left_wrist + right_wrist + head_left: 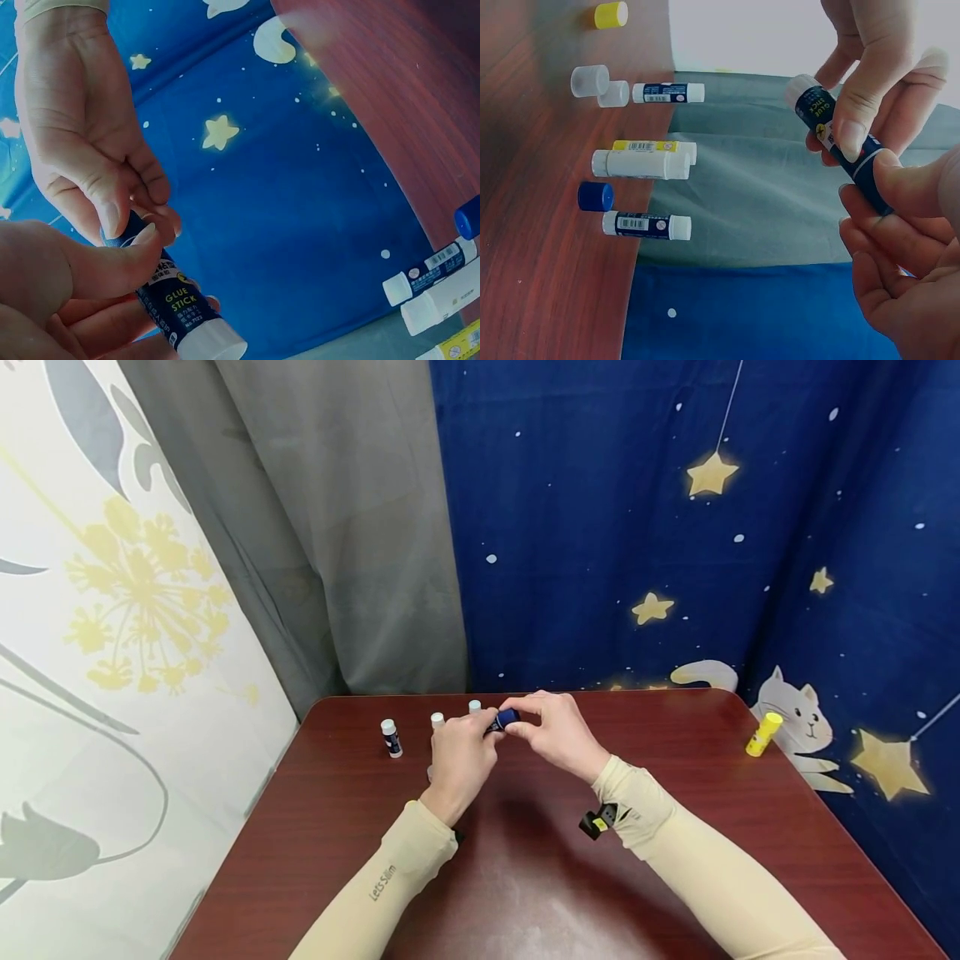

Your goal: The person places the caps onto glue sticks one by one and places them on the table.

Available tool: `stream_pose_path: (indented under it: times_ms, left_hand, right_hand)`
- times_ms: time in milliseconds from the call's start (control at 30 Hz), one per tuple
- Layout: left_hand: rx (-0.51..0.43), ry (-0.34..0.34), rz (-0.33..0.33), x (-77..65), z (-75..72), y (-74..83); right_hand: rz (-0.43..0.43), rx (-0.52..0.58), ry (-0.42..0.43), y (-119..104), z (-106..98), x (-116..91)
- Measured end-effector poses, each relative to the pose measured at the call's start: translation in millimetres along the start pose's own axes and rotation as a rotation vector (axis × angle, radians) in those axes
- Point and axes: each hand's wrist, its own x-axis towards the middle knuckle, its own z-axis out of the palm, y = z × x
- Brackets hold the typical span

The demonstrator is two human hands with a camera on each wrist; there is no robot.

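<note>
left hand (pixel 463 752): grips glue stick (pixel 819 112) by its body | right hand (pixel 553 731): pinches its blue cap (pixel 867 182) | table (pixel 300 860): below glue stick | white-topped tube (pixel 392 739): left of glue stick; yellow tube (pixel 763 735): well right | step, judged: working the cap | next move calls for: steady body, cap kept in line

In the head view, most of the glue stick (pixel 182 300) is covered by the left hand (pixel 463 747), its label too small to be read, as is the print on the yellow tube (pixel 760 739). The near side of the desk (pixel 525 902) is cut off by the lower edge. In the left wrist view, the loose blue cap (pixel 469 217) is cut off by the right edge. In the right wrist view, the yellow-labelled stick (pixel 646 145) is partly hidden by the white stick (pixel 637 164).
</note>
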Motion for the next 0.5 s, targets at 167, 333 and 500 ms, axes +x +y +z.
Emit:
stream_pose_path:
  times_ms: [167, 333, 500]
  left_hand:
    - [-0.004, 0.024, 0.044, -0.7, 0.6, -0.7]
    - [-0.034, 0.047, 0.093, -1.1, 1.8, -3.0]
    - [-0.024, 0.043, 0.108, 0.6, 5.9, -4.4]
  right_hand:
    - [-0.068, -0.026, 0.041, 1.4, 3.9, -2.7]
    - [-0.123, -0.058, 0.07, 2.4, 8.3, -5.7]
    - [-0.113, -0.064, 0.063, 5.4, 10.3, -6.2]
